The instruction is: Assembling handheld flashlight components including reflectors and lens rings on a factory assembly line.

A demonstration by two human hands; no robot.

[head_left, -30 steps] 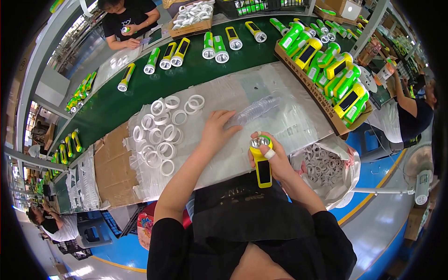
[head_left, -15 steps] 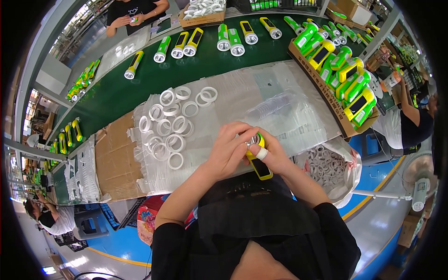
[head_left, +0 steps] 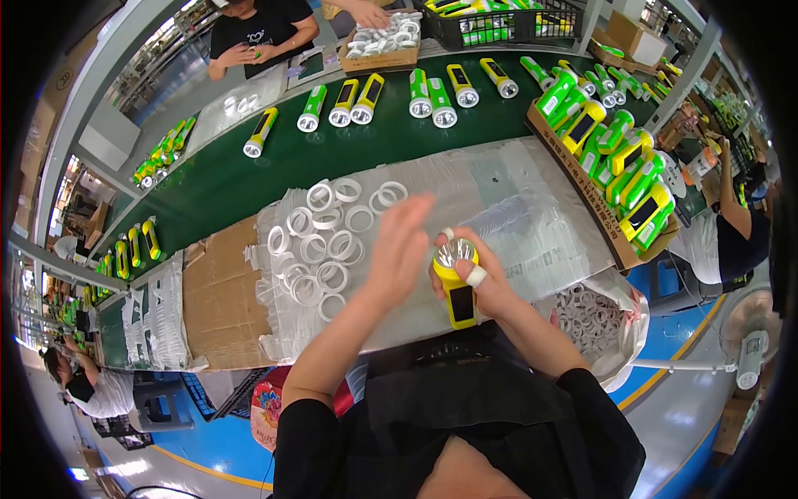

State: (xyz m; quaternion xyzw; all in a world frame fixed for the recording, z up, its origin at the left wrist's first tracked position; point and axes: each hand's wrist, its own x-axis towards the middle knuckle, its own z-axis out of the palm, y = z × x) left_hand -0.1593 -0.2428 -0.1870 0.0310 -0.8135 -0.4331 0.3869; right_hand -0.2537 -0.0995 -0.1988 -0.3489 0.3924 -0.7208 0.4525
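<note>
A person at a long workbench, seen from above. The right hand [head_left: 482, 279] is wrapped around a yellow torch [head_left: 456, 283], gripping its body with the shiny round lens facing up; white tape bands two of its fingers. The torch is held just above the near edge of the bench, in front of the person's body. The left hand [head_left: 401, 249] is spread open, fingers straight and loosely apart, blurred, hovering just left of the torch head; whether it touches the lens cannot be told.

Under the hands lies a crinkled clear plastic sheet [head_left: 532, 208]. On its left part sits a scatter of thin white plastic rings [head_left: 324, 241], flat and round. Beside the sheet is a flattened brown cardboard piece [head_left: 220, 291]. To the right, an open plastic bag [head_left: 594, 320] hangs by the bench, full of more white rings.

Beyond the sheet runs a dark green belt [head_left: 332, 158], carrying a row of green and yellow torches [head_left: 391, 91] lying on their sides. At the right, a long cardboard tray [head_left: 619, 245] holds upright green and yellow torches packed close together. At the far side, a small cardboard box [head_left: 374, 60] holds white rings, and another person's hands [head_left: 249, 54] work at the bench
</note>
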